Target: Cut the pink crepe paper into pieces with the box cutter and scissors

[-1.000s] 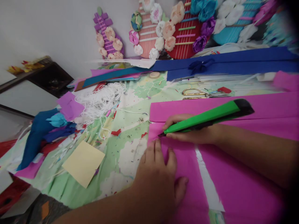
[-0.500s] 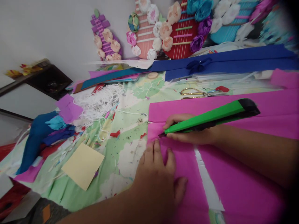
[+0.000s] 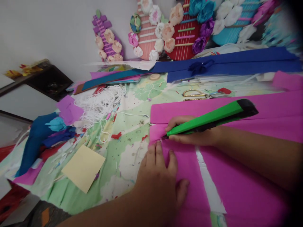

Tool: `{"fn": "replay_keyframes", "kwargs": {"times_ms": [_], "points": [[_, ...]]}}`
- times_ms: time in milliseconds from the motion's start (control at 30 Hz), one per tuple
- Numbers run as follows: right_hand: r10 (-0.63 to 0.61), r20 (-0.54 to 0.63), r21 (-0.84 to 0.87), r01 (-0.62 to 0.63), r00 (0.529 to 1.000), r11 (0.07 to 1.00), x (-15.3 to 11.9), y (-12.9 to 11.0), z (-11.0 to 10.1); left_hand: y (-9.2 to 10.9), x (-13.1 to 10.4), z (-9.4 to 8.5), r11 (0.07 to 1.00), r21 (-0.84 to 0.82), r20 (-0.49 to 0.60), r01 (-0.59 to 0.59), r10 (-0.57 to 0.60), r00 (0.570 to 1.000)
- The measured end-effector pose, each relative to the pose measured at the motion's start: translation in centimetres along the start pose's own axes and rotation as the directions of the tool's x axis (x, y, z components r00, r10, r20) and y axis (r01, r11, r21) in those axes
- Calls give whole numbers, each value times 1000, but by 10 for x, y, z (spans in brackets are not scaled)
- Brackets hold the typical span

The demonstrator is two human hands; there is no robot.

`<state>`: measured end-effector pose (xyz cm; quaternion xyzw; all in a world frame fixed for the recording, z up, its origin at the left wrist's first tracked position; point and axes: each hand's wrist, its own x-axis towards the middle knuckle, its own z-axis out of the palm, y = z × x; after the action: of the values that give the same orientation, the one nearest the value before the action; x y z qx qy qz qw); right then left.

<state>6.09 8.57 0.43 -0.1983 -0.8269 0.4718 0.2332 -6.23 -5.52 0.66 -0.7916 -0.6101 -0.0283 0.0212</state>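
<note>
My right hand (image 3: 199, 134) is closed around a green utility knife (image 3: 208, 119) with a black end. The knife's dark tip touches a sheet of magenta crepe paper (image 3: 251, 164) near its left edge. Just below that tip, my left hand (image 3: 158, 176) lies flat on the same paper with its fingers spread. A folded magenta strip (image 3: 213, 108) runs along the top of the sheet. To the right of my left hand, a pale torn strip (image 3: 208, 183) shows between parts of the magenta paper.
Gold-handled scissors (image 3: 195, 94) lie behind the paper. White string (image 3: 101, 102) is heaped to the left, with a cream paper square (image 3: 84, 168) nearer me. Blue crepe paper (image 3: 236, 64) stretches across the back, below flower-covered paper guitars (image 3: 186, 34). Scraps litter the patterned tablecloth (image 3: 127, 132).
The black rear end of the utility knife has shifted slightly left and down. Its tip and my left hand stay in nearly the same place.
</note>
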Motion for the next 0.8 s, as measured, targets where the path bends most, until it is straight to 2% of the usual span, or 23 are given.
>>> {"fn": "replay_keyframes", "kwargs": {"times_ms": [333,567,800], "points": [[117,-137,45,-112,984,993,3,-5,0,-2,0,-2,999,-47,117,-17,22,993],[82,-46,52,-80,996,995,7,-6,9,-1,1,-3,999,-41,91,1,3,996],[74,-21,94,-71,997,993,4,-1,8,-1,-1,-2,999,-41,13,18,-17,1000]]}}
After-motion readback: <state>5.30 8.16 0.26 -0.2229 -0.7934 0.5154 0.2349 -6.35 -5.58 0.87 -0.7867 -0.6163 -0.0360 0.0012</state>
